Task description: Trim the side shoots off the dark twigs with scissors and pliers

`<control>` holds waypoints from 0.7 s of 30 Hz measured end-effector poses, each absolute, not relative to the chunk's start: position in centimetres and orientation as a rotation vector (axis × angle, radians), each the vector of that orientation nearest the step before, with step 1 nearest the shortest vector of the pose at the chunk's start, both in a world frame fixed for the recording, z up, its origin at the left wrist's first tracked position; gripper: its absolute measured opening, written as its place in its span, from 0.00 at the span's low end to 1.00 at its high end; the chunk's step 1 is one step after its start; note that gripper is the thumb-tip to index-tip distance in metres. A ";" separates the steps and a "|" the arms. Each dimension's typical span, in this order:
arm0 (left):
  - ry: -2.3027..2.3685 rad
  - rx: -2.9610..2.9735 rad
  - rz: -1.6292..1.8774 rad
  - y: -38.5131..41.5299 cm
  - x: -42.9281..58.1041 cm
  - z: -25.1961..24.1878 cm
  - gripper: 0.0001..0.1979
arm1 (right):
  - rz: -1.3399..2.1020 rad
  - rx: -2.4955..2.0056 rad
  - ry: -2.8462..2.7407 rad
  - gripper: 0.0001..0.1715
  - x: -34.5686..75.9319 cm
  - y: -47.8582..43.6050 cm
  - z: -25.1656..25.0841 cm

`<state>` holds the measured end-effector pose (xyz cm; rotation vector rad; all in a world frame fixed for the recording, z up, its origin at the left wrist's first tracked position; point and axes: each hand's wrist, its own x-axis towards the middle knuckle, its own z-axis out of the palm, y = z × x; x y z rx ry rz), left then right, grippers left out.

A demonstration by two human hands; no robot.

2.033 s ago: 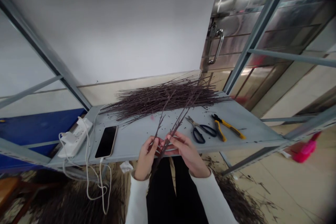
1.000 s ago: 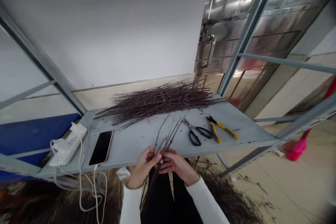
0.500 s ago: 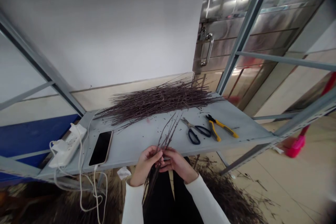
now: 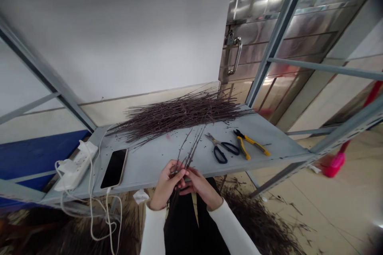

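Observation:
My left hand (image 4: 166,185) and my right hand (image 4: 198,188) meet just above my lap, in front of the shelf edge. Both close around a thin bunch of dark, branching twigs (image 4: 188,158). Its tips rise over the grey metal shelf (image 4: 149,167), and its lower ends hang down past my fingers against my black trousers. My fingers hide the middle of the bunch. A large pile of similar twigs (image 4: 176,114) lies across the shelf beyond my hands, out of reach of my fingertips.
On the shelf lie black-handled scissors (image 4: 221,149), yellow-handled pliers (image 4: 249,143), a black smartphone (image 4: 114,168) on a white cable, and a white power strip (image 4: 76,166). Twig heaps (image 4: 257,223) cover the floor below. Metal uprights frame the shelf.
The twigs in my hands have drawn together from two spread branches into one tighter bunch. My hands sit closer together, and the view has shifted slightly.

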<state>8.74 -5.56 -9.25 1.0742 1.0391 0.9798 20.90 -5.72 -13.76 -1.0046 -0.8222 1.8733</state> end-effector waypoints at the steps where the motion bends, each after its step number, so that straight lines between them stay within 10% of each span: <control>1: 1.044 1.066 1.005 -5.5 8.8 -9.1 0.19 | 1.844 -1.029 -0.844 0.28 21.2 -5.7 -13.7; 13: 1.038 0.911 1.160 -6.0 9.1 -8.0 0.20 | 0.617 -1.673 -1.212 0.18 34.0 -2.4 -15.4; 21: 1.019 0.873 1.173 -6.7 9.0 -6.9 0.18 | 0.383 -1.896 -1.404 0.18 33.7 0.8 -17.0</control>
